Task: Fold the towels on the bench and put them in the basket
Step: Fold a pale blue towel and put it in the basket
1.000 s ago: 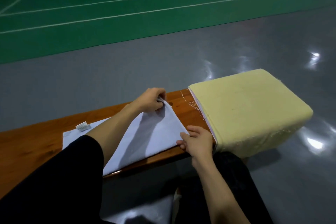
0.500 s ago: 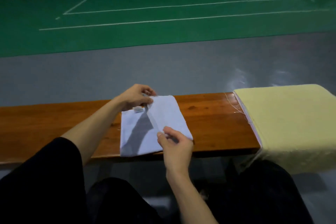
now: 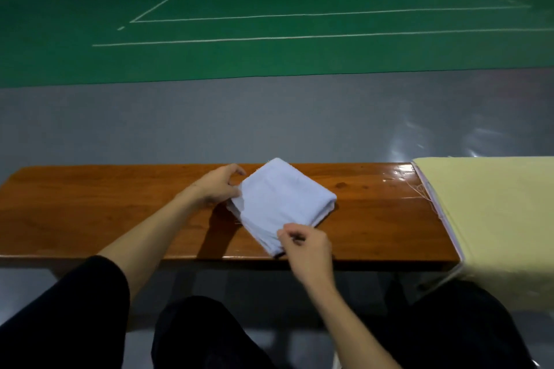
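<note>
Lying folded in a thick, skewed square, the white towel (image 3: 284, 204) sits at the middle of the wooden bench (image 3: 90, 213), one corner at the far edge. Left hand (image 3: 218, 186) grips the towel's left corner, fingers curled, thumb against the cloth. Right hand (image 3: 305, 249) pinches the near corner between thumb and fingertips. Yellow cloth (image 3: 485, 219) drapes over the bench's right end, apart from the towel. Grey floor, then a green court (image 3: 269, 54), lie beyond.

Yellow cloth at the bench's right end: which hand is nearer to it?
Right. The right hand pinches the near corner of the white towel, closer to the yellow cloth; the left hand grips the towel's left edge, farther off.
</note>
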